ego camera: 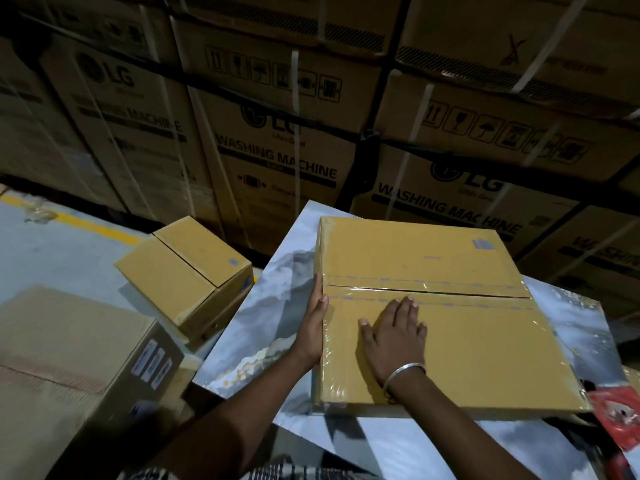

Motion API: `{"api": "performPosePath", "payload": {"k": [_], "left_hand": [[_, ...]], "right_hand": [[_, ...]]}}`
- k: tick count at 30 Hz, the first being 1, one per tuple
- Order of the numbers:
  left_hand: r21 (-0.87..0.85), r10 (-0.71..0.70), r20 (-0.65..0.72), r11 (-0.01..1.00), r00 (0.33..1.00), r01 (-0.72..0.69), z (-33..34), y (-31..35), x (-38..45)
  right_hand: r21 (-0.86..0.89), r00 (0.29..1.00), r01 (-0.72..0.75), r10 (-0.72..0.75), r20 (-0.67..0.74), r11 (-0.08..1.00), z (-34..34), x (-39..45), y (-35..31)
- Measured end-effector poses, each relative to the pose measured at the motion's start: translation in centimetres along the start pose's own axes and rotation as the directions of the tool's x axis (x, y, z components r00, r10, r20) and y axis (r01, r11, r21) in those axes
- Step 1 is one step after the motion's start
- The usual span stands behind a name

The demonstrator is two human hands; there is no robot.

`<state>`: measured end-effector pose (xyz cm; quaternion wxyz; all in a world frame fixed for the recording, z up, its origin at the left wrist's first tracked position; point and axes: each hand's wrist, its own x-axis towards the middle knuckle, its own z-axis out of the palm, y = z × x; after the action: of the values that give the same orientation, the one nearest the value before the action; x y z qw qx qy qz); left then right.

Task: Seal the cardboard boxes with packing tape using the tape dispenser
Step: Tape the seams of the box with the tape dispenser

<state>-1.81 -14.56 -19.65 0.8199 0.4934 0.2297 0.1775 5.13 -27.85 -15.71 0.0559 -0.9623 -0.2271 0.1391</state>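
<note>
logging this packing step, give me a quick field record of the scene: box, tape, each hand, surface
box: flat brown cardboard box, flaps closed
tape: clear packing tape over centre seam
left hand: flat against box's left side
right hand: palm flat on box top
surface: grey marbled tabletop
dispenser: not clearly visible

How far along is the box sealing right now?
Done: clear tape already covers the centre seam of the box on the table. In hand: the right hand presses flat on top, and the left hand steadies its side edge. Left: the smaller box beside the table shows an untaped seam.
</note>
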Motion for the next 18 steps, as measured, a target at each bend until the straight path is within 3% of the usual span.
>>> {"api": "performPosePath", "payload": {"k": [3,5,8,11,14,18], "left_hand": [[0.021,0.002,0.008,1.0,1.0,-0.003,-0.6,-0.7,0.3],[0.086,0.009,0.016,0.996,1.0,-0.011,-1.1,-1.0,0.4],[0.248,0.029,0.027,0.968,0.999,-0.035,-1.8,-1.4,0.5],[0.381,0.038,0.107,0.921,0.994,-0.076,-2.8,-1.3,0.6],[0.325,-0.037,0.157,0.945,0.987,-0.016,-3.7,-0.3,-0.2],[0.194,-0.043,0.026,0.98,0.999,0.037,-3.9,-0.4,-4.0]], "right_hand": [[-0.028,0.998,0.06,-0.06,-0.005,0.998,0.1,-0.6,-0.3],[-0.05,0.979,0.204,-0.204,0.014,0.978,0.1,-0.9,-0.3],[-0.088,0.896,0.444,-0.438,0.073,0.892,0.0,-1.3,-0.1],[-0.076,0.819,0.569,-0.557,0.139,0.819,-0.5,-1.4,0.3],[-0.167,0.736,0.674,-0.636,0.23,0.72,-0.9,-1.7,0.3],[-0.241,0.733,0.678,-0.617,0.287,0.694,-1.1,-1.9,0.0]]}}
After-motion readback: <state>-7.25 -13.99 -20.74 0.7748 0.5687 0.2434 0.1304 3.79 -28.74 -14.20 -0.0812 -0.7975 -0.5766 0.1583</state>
